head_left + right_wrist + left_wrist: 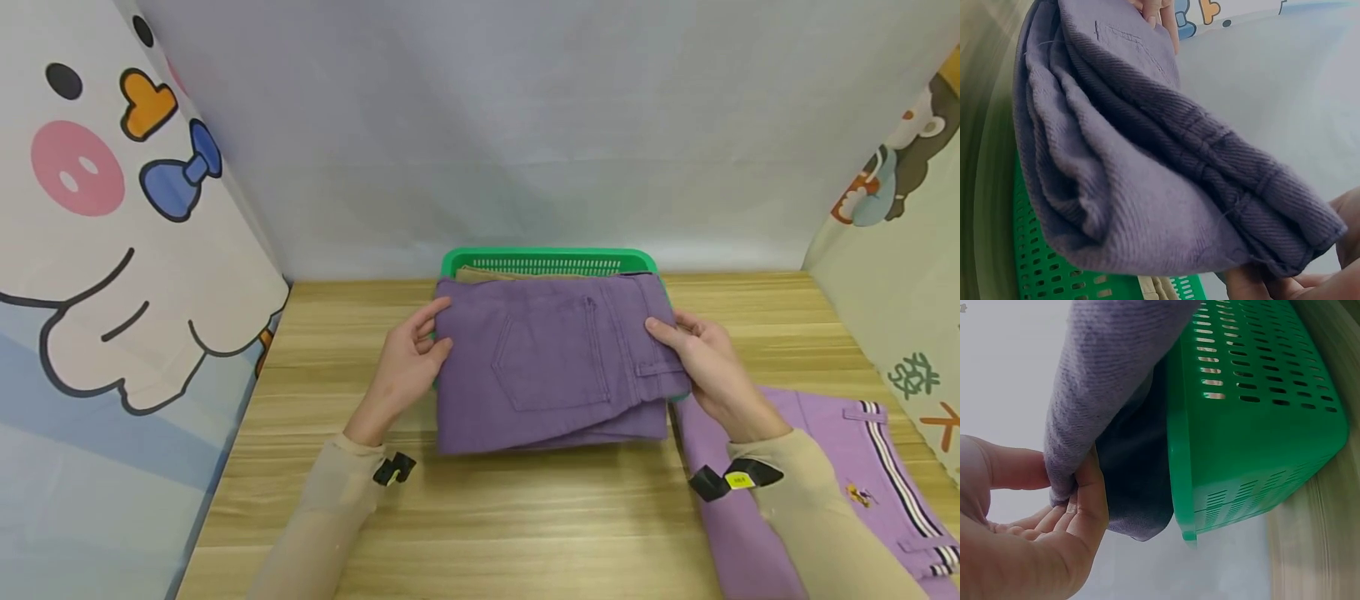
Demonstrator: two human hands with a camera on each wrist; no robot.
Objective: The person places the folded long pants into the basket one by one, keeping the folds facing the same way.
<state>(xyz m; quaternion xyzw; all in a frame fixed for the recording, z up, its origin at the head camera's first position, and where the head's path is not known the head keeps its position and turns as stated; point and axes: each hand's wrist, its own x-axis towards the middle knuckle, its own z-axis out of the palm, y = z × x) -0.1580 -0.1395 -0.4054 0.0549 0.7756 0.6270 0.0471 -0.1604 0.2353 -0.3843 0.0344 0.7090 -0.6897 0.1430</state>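
Observation:
Folded purple pants, back pocket facing up, are held over a green basket. My left hand pinches their left edge between thumb and fingers; the left wrist view shows the thumb on top and fingertips underneath. At the waistband end, my right hand grips with its thumb on top and the fingers below. Beneath the pants, dark folded cloth rises above the basket rim, and tan cloth shows along the back. Most of the basket is hidden by the pants.
Lighter purple pants with a striped waistband lie on the wood-patterned table at right, partly under my right forearm. A pale curtain hangs behind the table. Cartoon-printed cloth stands along the left side.

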